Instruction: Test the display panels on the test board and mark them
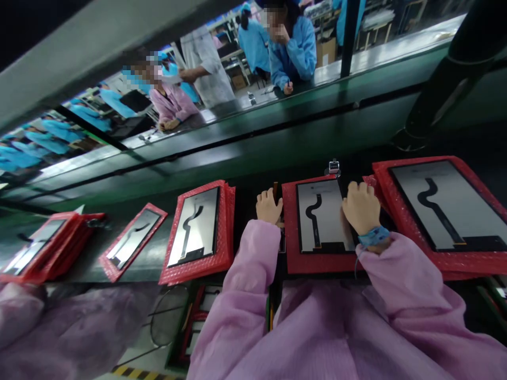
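Observation:
A display panel [328, 219] with a curved black flex cable lies on a red bubble-wrap sheet [291, 232] in front of me. My left hand [269, 207] is just left of this sheet, palm down, thumb apart from the other fingers, near a small strip-like part. My right hand [361, 207] is at the panel's right edge, fingers curled; whether it holds anything is hidden. More panels on red bubble wrap lie to the left [196, 227] and right [451, 206]. A small metallic item [334, 168] sits behind the middle panel.
Further left are a single wrapped panel [134, 240] and a red stack [71, 248], near another person's pink sleeve [19, 311]. A dark post [447, 79] stands at the back right. People in blue and pink sit beyond the green divider [237, 145]. Below the bench is a tray [198, 316].

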